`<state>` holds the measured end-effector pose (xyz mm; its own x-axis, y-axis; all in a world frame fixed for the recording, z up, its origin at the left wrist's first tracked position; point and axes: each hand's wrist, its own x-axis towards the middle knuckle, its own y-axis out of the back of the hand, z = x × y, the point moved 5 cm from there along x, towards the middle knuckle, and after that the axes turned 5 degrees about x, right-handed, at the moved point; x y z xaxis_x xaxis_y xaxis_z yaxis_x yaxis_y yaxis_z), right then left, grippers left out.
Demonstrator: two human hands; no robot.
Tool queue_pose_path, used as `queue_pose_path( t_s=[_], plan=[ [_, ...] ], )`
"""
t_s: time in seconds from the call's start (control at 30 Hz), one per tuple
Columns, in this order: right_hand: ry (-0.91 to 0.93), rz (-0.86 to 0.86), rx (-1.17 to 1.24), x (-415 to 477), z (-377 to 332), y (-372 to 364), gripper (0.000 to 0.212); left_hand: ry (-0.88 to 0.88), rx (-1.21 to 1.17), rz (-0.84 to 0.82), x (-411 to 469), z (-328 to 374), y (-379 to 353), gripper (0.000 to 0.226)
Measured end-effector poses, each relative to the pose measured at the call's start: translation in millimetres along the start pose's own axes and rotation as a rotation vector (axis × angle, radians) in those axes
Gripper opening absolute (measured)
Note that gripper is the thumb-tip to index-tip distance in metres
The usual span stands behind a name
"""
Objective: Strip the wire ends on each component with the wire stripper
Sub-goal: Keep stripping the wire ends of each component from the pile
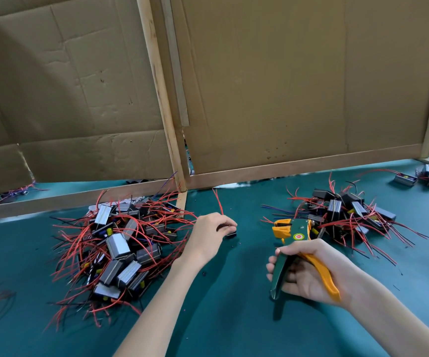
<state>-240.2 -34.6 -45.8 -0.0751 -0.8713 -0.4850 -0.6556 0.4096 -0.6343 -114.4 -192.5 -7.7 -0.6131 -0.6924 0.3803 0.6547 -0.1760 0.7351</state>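
Seeming light and stiff-bodied, the component (231, 233) is pinched in the left grip (209, 237), the wire stripper (294, 234) clasped in the right grip (308, 269).

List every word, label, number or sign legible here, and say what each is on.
No text can be read.
Round red-and-green sticker on the wire stripper, held by the right hand: too blurred.
Black component gripped by the left hand: no legible marking.
Cardboard panels: no print shows.
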Motion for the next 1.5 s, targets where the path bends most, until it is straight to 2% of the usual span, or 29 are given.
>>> queue_pose_path(
  t_s=[0.1,0.2,0.37,0.53,0.87,1.5],
  plan=[
    [0.001,-0.003,-0.012,0.1,0.4,-0.2,0.018,0.051,-0.220,0.112,1.1,6.1,5.9,0.006],
    [0.005,-0.004,-0.034,0.9,0.6,0.0,0.020,0.129,-0.514,0.150,4.0,9.1,9.1,0.007],
    [0.004,-0.006,-0.042,2.1,0.5,0.3,0.023,0.153,-0.673,0.190,3.4,12.5,6.3,0.010],
    [0.003,0.001,-0.029,2.9,0.4,1.4,0.022,0.167,-0.487,0.131,-2.9,4.9,-15.2,0.019],
    [0.010,0.004,-0.020,4.4,0.8,2.8,0.018,0.093,-0.310,0.065,-10.6,5.0,-39.9,0.022],
    [0.010,0.013,-0.019,0.9,0.3,1.5,0.020,0.098,-0.267,0.028,-11.7,5.0,-44.2,0.021]
  ],
)
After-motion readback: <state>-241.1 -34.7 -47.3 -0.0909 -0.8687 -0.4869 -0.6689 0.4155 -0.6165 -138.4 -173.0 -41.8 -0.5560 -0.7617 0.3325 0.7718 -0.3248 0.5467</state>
